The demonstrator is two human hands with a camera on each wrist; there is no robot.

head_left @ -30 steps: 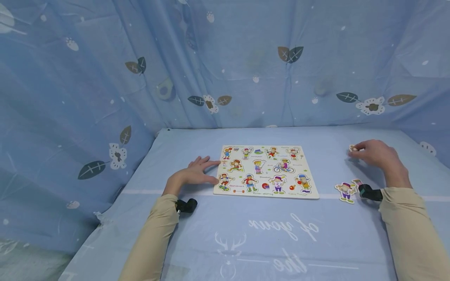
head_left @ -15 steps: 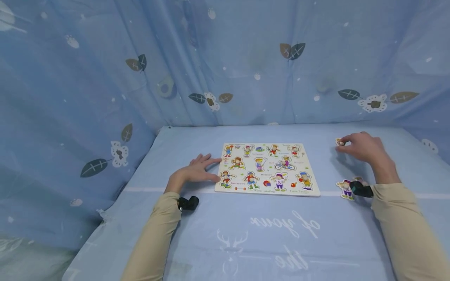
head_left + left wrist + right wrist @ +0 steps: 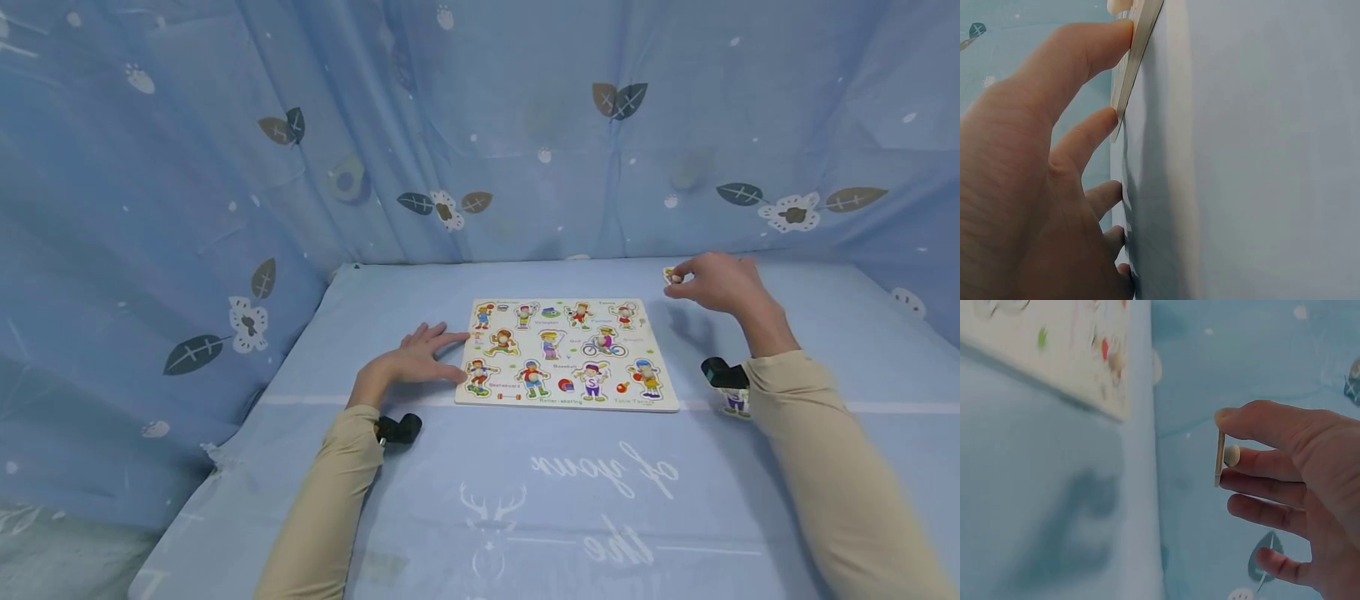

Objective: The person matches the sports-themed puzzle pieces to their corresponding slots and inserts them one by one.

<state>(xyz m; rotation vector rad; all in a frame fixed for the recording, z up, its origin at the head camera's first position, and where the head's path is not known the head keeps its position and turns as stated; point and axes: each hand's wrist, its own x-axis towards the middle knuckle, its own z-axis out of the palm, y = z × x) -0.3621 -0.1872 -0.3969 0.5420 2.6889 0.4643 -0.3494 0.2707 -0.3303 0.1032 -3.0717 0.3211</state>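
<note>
A wooden puzzle board (image 3: 519, 352) printed with sports figures lies flat on the table, several knobbed pieces set in it. My left hand (image 3: 408, 358) is at its left side, fingers spread. In the left wrist view, thumb and index fingertip touch the board's edge (image 3: 1137, 53). Beyond the board's far right corner, my right hand (image 3: 722, 283) pinches a small puzzle piece (image 3: 670, 274) in the air. The right wrist view shows this piece (image 3: 1220, 459) edge-on, its round knob (image 3: 1232, 455) facing the palm; the picture on it cannot be made out there.
Another puzzle piece (image 3: 737, 405) lies on the table right of the board, partly hidden beneath the black wrist camera (image 3: 724, 374). Blue patterned curtain (image 3: 540, 183) hangs behind the table. A pale blue cloth (image 3: 450, 467) covers the tabletop.
My right hand has carried the pinched puzzle piece leftward and away from me, closer to the board. My left hand has stayed at the board's edge.
</note>
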